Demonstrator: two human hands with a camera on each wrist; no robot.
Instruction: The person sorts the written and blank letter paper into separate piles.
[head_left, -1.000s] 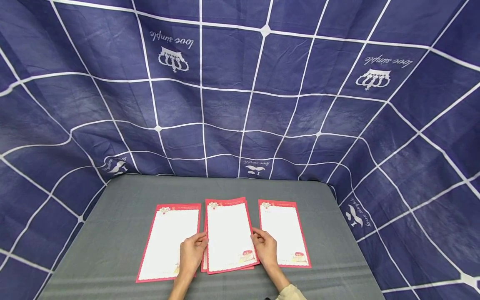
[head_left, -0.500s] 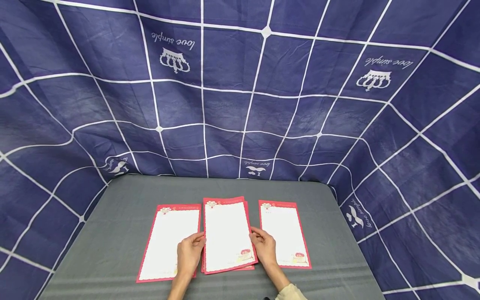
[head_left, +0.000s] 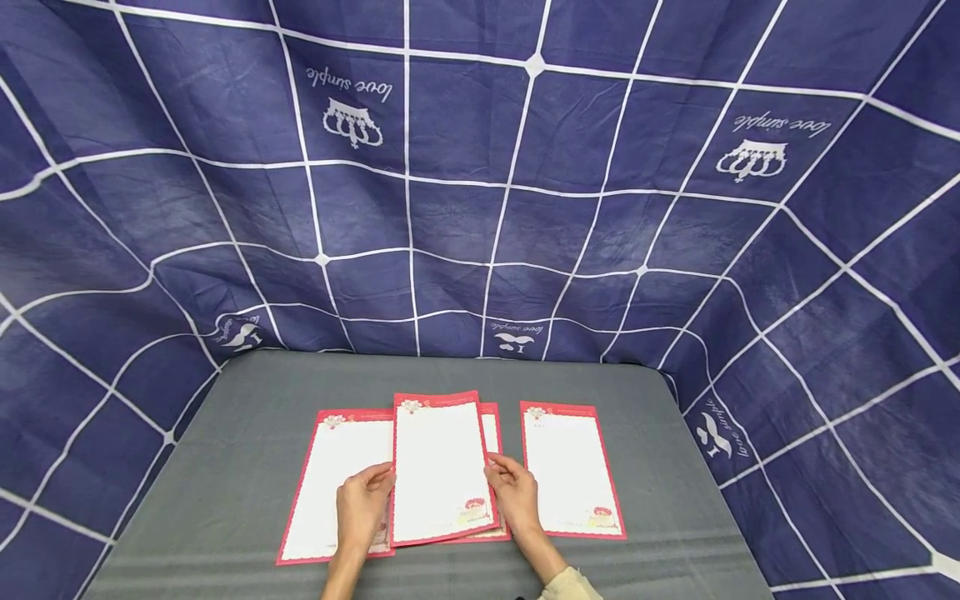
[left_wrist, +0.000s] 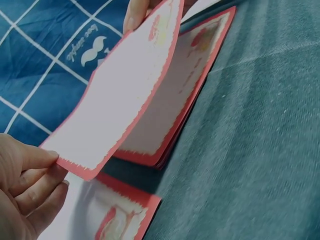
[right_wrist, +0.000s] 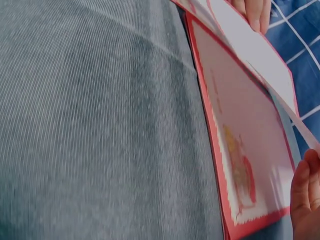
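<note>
Both hands hold a red-bordered sheet of letter paper (head_left: 441,467) by its two side edges. My left hand (head_left: 363,507) pinches the left edge between thumb and fingers; my right hand (head_left: 517,497) pinches the right edge. In the left wrist view the held sheet (left_wrist: 120,95) is raised and slightly bowed over a middle stack of like sheets (left_wrist: 175,100). From above, that stack (head_left: 491,429) shows only along its right side and bottom. The held sheet overlaps the right part of a left sheet (head_left: 315,508), which my left hand also partly covers.
A third place on the right holds another red-bordered sheet (head_left: 570,471), beside my right hand. All lie on a grey cloth-covered table (head_left: 660,483). Blue curtains (head_left: 465,208) with white grid lines enclose the back and sides.
Both hands have carried the held sheet to the left, off the middle stack's right side and over the left sheet's edge. The lying sheets have stayed in place.
</note>
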